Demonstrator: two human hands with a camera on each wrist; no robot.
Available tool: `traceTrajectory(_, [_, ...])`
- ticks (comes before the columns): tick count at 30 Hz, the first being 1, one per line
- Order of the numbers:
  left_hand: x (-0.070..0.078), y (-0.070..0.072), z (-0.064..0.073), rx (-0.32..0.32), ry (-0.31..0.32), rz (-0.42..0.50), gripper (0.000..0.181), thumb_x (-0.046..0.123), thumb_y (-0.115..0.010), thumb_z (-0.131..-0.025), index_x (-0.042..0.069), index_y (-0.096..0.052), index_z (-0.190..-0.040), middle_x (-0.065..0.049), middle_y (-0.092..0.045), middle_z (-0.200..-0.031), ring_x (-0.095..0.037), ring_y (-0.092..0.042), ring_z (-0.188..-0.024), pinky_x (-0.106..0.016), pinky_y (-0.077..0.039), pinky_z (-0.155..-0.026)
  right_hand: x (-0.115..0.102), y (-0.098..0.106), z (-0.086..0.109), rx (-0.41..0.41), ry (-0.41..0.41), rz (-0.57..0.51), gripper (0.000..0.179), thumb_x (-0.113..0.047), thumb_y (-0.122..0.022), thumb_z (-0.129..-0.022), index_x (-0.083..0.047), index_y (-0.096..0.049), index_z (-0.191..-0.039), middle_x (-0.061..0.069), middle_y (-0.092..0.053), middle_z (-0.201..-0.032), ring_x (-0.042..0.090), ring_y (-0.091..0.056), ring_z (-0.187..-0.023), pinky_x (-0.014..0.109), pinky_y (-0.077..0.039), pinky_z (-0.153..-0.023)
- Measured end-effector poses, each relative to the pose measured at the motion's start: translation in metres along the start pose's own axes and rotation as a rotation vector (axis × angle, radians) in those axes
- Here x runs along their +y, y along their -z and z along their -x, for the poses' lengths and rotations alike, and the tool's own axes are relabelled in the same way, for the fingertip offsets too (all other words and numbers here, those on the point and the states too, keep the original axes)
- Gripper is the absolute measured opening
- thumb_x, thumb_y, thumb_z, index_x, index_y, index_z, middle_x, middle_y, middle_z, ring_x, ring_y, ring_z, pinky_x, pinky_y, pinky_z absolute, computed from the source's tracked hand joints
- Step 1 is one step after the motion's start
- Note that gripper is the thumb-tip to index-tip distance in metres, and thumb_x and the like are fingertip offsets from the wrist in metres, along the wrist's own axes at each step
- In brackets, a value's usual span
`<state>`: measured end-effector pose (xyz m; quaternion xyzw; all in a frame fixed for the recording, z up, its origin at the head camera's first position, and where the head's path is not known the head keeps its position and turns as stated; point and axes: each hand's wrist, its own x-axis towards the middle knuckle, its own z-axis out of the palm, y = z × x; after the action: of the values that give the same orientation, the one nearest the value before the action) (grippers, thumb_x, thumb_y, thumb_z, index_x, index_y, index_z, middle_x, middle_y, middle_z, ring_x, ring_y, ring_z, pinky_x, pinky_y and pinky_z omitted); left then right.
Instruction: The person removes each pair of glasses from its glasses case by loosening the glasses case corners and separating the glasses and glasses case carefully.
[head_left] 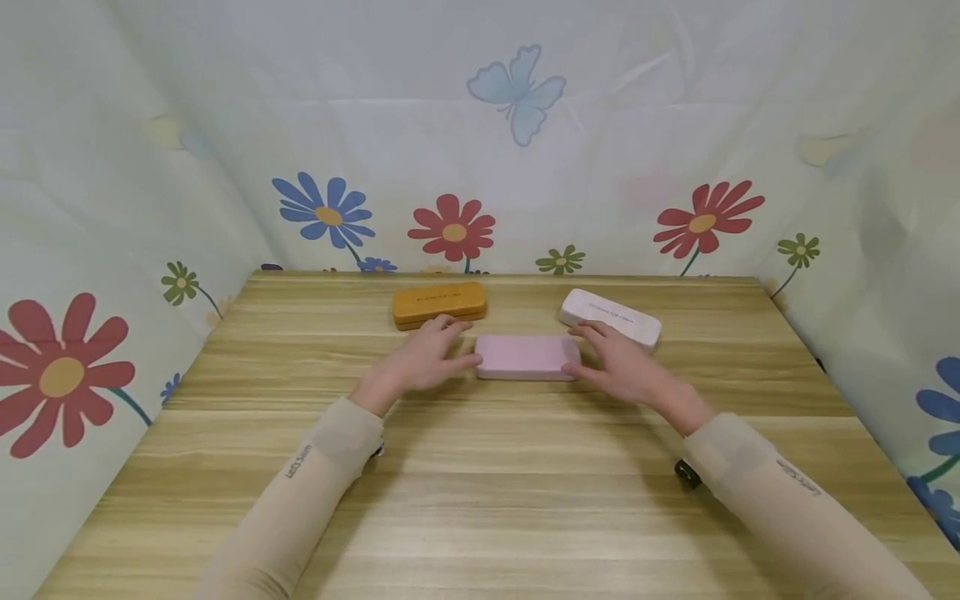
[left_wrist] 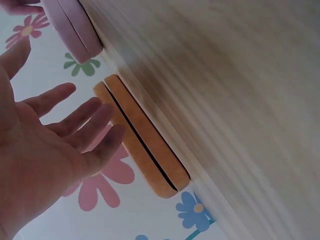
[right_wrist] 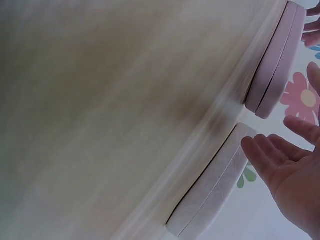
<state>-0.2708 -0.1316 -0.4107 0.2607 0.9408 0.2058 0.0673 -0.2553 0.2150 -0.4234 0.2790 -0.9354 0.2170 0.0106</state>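
A closed pink glasses case [head_left: 527,358] lies on the table between the two hands. The left hand [head_left: 426,358] is at its left end, fingers spread and nothing gripped; in the left wrist view its palm shows bare. At the case's right end is the right hand [head_left: 618,362], thumb and fingers apart, its palm bare in the right wrist view. An orange-yellow glasses case [head_left: 440,305] with lettering on its lid sits just beyond the left fingers. Beyond the right hand lies a white glasses case [head_left: 611,317], set at a slant.
The wood-grain table [head_left: 510,500] ends at a white curtain [head_left: 600,167] printed with flowers and a butterfly, which also hangs along both sides. A small dark object [head_left: 687,474] shows beneath the right wrist.
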Motion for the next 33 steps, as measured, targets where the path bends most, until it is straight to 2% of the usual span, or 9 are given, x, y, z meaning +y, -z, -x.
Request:
traceTrajectory(7, [0.004, -0.001, -0.006, -0.039, 0.014, -0.035, 0.079, 0.057, -0.062, -0.098, 0.011, -0.039, -0.158, -0.018, -0.038, -0.157, -0.035, -0.039, -0.14, -0.051, -0.031, -0.116, -0.002, -0.001, -0.005, -0.017, 0.028, 0.006, 0.065, -0.042, -0.071, -0.098, 0.003, -0.054, -0.142, 0.024, -0.049, -0.147, 0.038, -0.047, -0.135, 0.054, -0.039, -0.11])
traceTrajectory(14, [0.007, -0.001, -0.013, -0.083, 0.022, -0.028, 0.083, 0.051, -0.069, -0.096, 0.008, -0.037, -0.159, -0.018, -0.04, -0.153, -0.031, -0.042, -0.134, -0.048, -0.035, -0.114, 0.001, -0.003, -0.009, -0.018, 0.051, -0.008, 0.061, -0.034, -0.076, -0.095, 0.004, -0.056, -0.138, 0.026, -0.051, -0.144, 0.039, -0.05, -0.132, 0.054, -0.041, -0.108])
traceTrajectory(24, [0.008, -0.001, -0.022, -0.135, -0.005, -0.037, 0.09, 0.048, -0.076, -0.091, 0.002, -0.036, -0.158, -0.019, -0.043, -0.151, -0.03, -0.046, -0.132, -0.045, -0.035, -0.114, 0.001, -0.004, -0.011, -0.041, 0.06, -0.038, 0.06, -0.029, -0.079, -0.093, 0.003, -0.056, -0.138, 0.026, -0.051, -0.144, 0.038, -0.051, -0.13, 0.054, -0.041, -0.107])
traceTrajectory(30, [0.007, -0.002, -0.027, -0.165, -0.023, -0.037, 0.091, 0.047, -0.078, -0.091, 0.001, -0.036, -0.157, -0.018, -0.044, -0.15, -0.028, -0.047, -0.131, -0.043, -0.035, -0.114, 0.0, -0.006, -0.011, -0.045, 0.072, -0.06, 0.06, -0.023, -0.082, -0.09, 0.006, -0.056, -0.136, 0.024, -0.056, -0.137, 0.034, -0.059, -0.12, 0.051, -0.047, -0.1])
traceTrajectory(33, [0.005, -0.003, -0.029, -0.173, -0.038, -0.028, 0.089, 0.047, -0.079, -0.09, 0.001, -0.039, -0.155, -0.015, -0.047, -0.145, -0.026, -0.049, -0.124, -0.041, -0.038, -0.111, 0.0, -0.006, -0.012, -0.04, 0.073, -0.074, 0.06, -0.019, -0.083, -0.089, 0.007, -0.056, -0.135, 0.024, -0.057, -0.135, 0.034, -0.062, -0.115, 0.049, -0.051, -0.096])
